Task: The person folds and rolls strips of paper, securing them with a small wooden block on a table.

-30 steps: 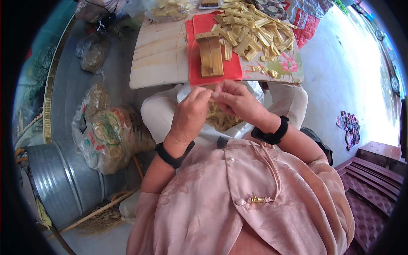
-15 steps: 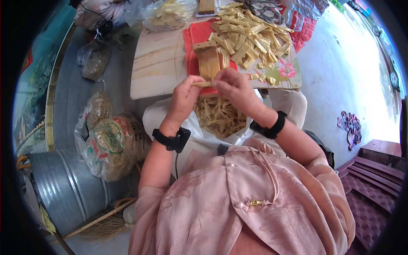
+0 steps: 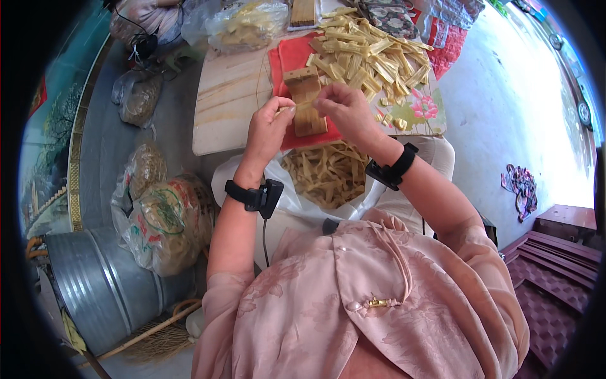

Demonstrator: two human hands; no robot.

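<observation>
1. The table (image 3: 230, 104) lies under the wooden block (image 3: 309, 123) and spreads out to both sides of it.
2. A white plastic bag (image 3: 374, 194), its mouth open, sits on the near side of the block, holding many loose, pale-yellow strips (image 3: 325, 177).
3. Beyond the block and to its right, a heap of flat yellow strips (image 3: 372, 57) covers the table's far part.
4. The red cloth (image 3: 293, 54) lies directly beneath the block and shows past its far and near ends.
5. The right hand (image 3: 353, 114) is at the block's right edge, thumb and fingertips nearly together; blur hides whether they grip anything.
6. The left hand (image 3: 268, 126) is left of the block, thumb and forefinger closed on 1 yellow strip (image 3: 305, 106).
7. That strip runs from the left fingertips across above the block toward the right fingertips.
8. Short folded pieces (image 3: 399, 124) lie right of the block.
</observation>
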